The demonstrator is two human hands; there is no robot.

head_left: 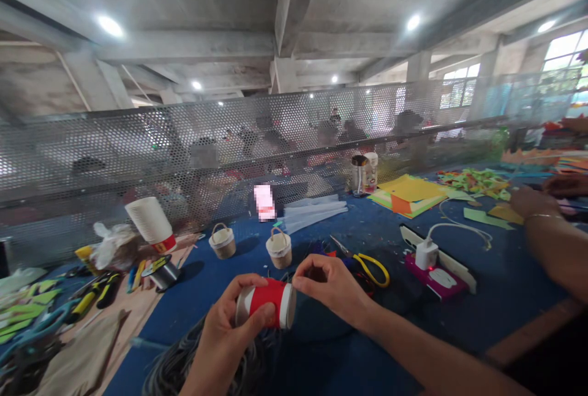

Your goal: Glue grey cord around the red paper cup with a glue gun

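Note:
My left hand (227, 328) is wrapped around a small red and white paper cup (266, 304) held on its side above the blue table cover (367, 224). My right hand (331, 285) is closed in a pinch at the cup's white rim. Just beyond the hands lie yellow-handled scissors (367, 263) and two small woven baskets (280, 248). A coil of grey cord (179, 365) lies beneath my left wrist.
A perforated metal screen (184, 138) runs across the back, with people behind it. Upturned white cup (151, 224), tape roll and tools lie at left. A power strip with charger (432, 255), coloured paper (411, 194) and another person's arm (546, 230) are at right.

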